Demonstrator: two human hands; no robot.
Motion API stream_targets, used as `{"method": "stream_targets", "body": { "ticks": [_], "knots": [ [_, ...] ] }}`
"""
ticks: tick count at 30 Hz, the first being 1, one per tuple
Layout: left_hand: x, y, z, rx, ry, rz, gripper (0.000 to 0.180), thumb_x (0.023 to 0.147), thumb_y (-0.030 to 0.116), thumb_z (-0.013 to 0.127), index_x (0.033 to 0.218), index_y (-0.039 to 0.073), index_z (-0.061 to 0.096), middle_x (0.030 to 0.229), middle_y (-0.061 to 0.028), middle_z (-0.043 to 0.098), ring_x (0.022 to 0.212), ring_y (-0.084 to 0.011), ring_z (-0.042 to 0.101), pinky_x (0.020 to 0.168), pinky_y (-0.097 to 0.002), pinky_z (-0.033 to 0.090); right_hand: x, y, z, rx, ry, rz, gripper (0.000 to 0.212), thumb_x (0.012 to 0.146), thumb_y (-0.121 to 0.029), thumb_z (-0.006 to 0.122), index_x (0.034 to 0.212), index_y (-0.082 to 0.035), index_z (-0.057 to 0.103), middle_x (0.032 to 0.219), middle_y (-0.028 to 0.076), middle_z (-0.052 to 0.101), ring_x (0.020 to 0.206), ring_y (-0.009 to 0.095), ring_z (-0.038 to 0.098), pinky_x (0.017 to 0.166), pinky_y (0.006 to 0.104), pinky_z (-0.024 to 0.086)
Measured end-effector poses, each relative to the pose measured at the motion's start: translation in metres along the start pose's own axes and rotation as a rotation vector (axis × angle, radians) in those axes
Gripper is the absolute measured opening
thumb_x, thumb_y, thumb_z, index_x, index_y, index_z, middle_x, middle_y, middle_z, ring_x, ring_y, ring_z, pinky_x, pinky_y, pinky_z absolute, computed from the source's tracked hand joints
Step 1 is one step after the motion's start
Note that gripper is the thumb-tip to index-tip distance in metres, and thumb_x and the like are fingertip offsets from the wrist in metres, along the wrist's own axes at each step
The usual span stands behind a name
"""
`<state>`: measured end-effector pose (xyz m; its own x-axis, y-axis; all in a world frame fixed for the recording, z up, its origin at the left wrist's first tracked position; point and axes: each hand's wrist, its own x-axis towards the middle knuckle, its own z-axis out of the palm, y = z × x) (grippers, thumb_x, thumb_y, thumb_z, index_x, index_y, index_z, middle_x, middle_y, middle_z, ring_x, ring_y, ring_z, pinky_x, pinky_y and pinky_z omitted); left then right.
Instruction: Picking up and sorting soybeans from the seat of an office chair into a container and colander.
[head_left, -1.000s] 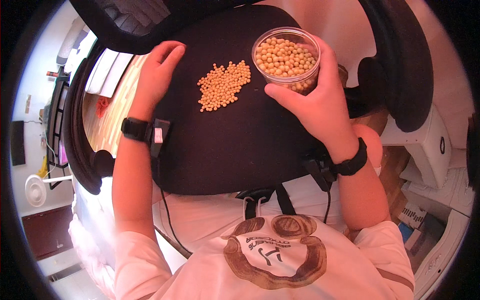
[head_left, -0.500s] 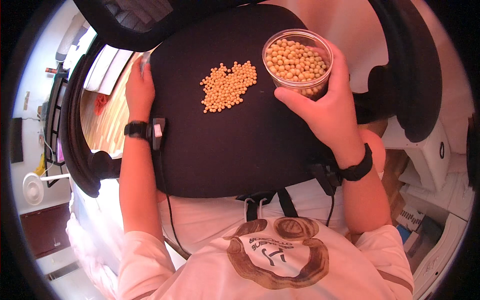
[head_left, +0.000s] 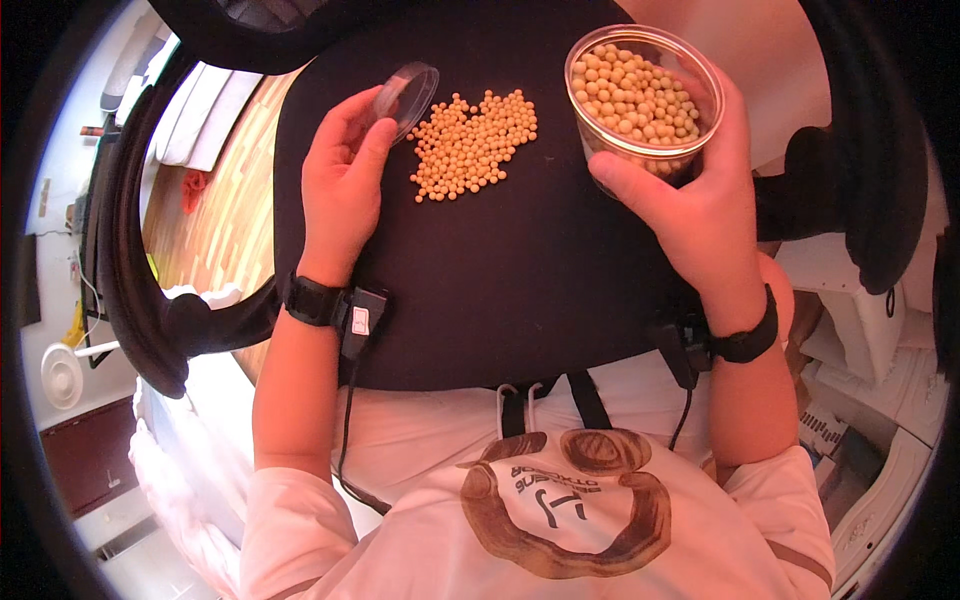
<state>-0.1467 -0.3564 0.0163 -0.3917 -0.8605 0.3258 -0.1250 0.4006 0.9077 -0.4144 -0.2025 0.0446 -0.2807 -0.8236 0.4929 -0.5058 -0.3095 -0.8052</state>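
While held, clear lid [head_left: 405,92] beside bean pile [head_left: 472,144] (black seat [head_left: 500,290]).

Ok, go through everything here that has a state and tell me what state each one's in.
Clear jar: open, nearly full of beans, gripped by the right hand.
Clear lid: off the jar, tilted, held in the left hand.
Loose beans: heaped on the black seat.
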Motion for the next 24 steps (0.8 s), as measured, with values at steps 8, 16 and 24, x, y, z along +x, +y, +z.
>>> {"method": "stream_targets", "body": {
  "ticks": [8, 16, 24],
  "knots": [
    [-0.006, 0.003, 0.004, -0.089, -0.023, 0.020, 0.034, 0.103, 0.009, 0.059, 0.135, -0.003, 0.055, 0.128, -0.0134, 0.067, 0.118, -0.0176, 0.064, 0.103, -0.0315, 0.050, -0.001, 0.003, -0.001, -0.025, -0.009, -0.003, 0.087, 0.079, -0.018, 0.087, 0.148, -0.002, 0.036, 0.139, 0.016, 0.054, 0.127, 0.023, 0.057, 0.107, 0.0366, 0.047],
    [-0.014, 0.004, 0.003, -0.105, -0.055, 0.075, 0.036, 0.102, 0.006, 0.061, 0.137, -0.002, 0.055, 0.129, -0.0134, 0.066, 0.118, -0.0171, 0.064, 0.101, -0.0300, 0.050, -0.001, 0.003, -0.001, 0.034, -0.019, -0.012, 0.086, 0.080, -0.017, 0.086, 0.148, -0.002, 0.034, 0.139, 0.015, 0.053, 0.127, 0.022, 0.057, 0.106, 0.0353, 0.049],
    [0.006, 0.009, 0.012, 0.012, -0.017, 0.227, 0.037, 0.099, 0.004, 0.063, 0.136, 0.000, 0.059, 0.127, -0.0086, 0.068, 0.111, -0.0134, 0.064, 0.097, -0.0269, 0.049, 0.000, 0.003, -0.001, 0.066, -0.020, -0.023, 0.086, 0.080, -0.017, 0.086, 0.147, -0.002, 0.035, 0.138, 0.015, 0.052, 0.126, 0.022, 0.057, 0.106, 0.0349, 0.049]
  ]
}}
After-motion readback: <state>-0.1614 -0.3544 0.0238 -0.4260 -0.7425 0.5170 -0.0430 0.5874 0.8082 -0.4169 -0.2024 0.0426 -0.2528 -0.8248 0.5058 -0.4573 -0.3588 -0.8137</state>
